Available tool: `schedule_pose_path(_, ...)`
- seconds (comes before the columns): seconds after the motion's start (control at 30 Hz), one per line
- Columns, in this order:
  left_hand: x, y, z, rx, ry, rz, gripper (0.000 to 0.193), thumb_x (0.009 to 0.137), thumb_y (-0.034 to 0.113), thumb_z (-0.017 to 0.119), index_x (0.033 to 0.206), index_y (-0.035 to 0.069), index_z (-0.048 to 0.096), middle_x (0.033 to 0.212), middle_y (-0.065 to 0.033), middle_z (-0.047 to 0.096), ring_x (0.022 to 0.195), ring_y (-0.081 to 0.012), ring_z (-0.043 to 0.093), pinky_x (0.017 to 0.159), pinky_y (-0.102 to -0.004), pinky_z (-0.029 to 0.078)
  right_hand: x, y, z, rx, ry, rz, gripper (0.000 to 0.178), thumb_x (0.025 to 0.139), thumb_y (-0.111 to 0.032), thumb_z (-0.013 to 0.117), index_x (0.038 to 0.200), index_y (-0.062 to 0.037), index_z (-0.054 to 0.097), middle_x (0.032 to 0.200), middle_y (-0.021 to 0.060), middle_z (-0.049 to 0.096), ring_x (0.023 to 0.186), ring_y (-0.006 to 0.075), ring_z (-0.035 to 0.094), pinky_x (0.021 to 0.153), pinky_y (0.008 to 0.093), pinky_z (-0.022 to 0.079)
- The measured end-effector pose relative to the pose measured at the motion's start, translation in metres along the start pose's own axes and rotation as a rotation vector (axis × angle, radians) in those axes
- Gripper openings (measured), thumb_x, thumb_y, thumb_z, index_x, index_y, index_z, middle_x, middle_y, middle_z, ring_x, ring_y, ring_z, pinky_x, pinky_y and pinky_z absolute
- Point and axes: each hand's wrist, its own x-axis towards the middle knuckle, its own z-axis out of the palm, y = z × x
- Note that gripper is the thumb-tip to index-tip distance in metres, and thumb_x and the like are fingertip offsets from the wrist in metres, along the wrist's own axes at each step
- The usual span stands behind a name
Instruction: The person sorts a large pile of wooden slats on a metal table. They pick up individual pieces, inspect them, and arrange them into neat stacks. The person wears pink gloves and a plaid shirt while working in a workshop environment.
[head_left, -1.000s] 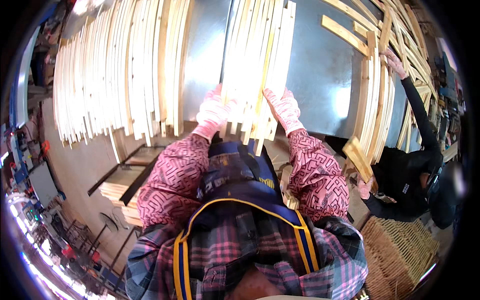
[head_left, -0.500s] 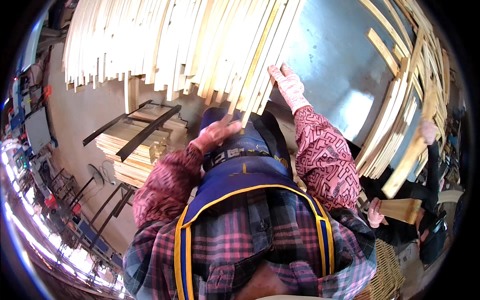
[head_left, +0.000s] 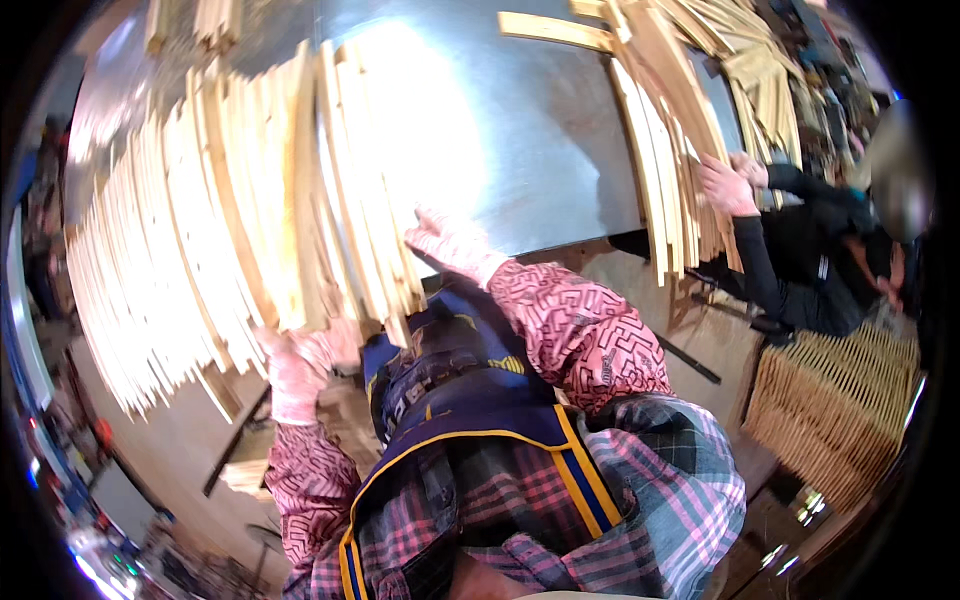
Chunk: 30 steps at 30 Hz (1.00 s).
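Note:
Pale wooden strips lie side by side in a wide row on a shiny metal table, their near ends sticking out past its edge. My left hand, in a pink glove, is at those near ends, its thumb and fingers on either side of a few strips; some blur softens the fingertips. My right hand, gloved too, has its fingers stretched out along the right side of the row, with the fingertips against or very close to the outermost strip.
To the right, a co-worker's hands rest on another bundle of strips. A neat stack of wood stands below them. Loose strips lie at the far edge, and a dark metal bar is low on the left.
The view has swung right, bringing the row's far ends into sight. My left hand has shifted left along the strip ends. The co-worker's hands now meet at the bundle.

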Motion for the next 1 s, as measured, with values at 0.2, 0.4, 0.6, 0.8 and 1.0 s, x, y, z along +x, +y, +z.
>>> schedule_pose_path(0.2,0.063,0.038,0.071,0.587,0.181,0.292,0.075,0.086,0.046,0.075,0.138,-0.002,0.051,0.101,-0.0092,0.069,0.094,-0.0232,0.069,0.08,-0.0362,0.062,-0.072,0.079,-0.209,-0.271,0.953,0.076,0.051,0.095,-0.037,0.069,0.141,-0.0157,0.06,0.131,0.0182,0.063,0.124,0.0331,0.06,0.106,0.0426,0.047)
schedule_pose_path(0.4,0.115,-0.059,0.143,0.178,-0.221,0.061,0.076,0.07,-0.001,0.076,0.139,0.002,0.045,0.099,-0.0043,0.06,0.087,-0.0221,0.064,0.088,-0.041,0.057,-0.178,0.164,-0.366,0.385,1.029,-0.02,0.045,0.098,-0.016,0.067,0.139,-0.0005,0.057,0.118,0.0144,0.067,0.108,0.022,0.065,0.094,0.0324,0.053)
schedule_pose_path(0.6,0.214,-0.162,0.2,-0.031,-0.439,-0.152,0.034,0.065,-0.001,0.061,0.092,0.012,0.045,0.08,0.0031,0.036,0.071,-0.0123,0.041,0.07,-0.028,0.039,-0.137,0.057,-0.399,-0.185,1.147,0.107,0.055,0.097,-0.033,0.068,0.144,-0.007,0.055,0.098,0.0089,0.07,0.089,0.015,0.064,0.085,0.0298,0.049)
schedule_pose_path(0.8,0.239,-0.152,0.185,-0.081,-0.456,-0.251,0.043,0.063,0.002,0.064,0.104,0.007,0.053,0.091,-0.0027,0.047,0.084,-0.0189,0.053,0.078,-0.0315,0.046,-0.118,0.168,-0.5,-0.275,0.775,0.48,0.076,0.093,-0.051,0.067,0.15,-0.0048,0.046,0.109,0.0065,0.07,0.09,0.0243,0.067,0.077,0.0338,0.055)
schedule_pose_path(1.0,0.244,-0.128,0.181,0.224,0.181,-0.017,0.047,0.068,0.001,0.066,0.114,0.002,0.059,0.089,-0.0079,0.059,0.081,-0.0222,0.056,0.071,-0.0365,0.047,-0.02,0.103,-0.323,-0.623,0.233,0.629,0.089,0.089,-0.075,0.05,0.136,0.0001,0.056,0.127,0.0274,0.064,0.12,0.0392,0.061,0.105,0.0446,0.045)
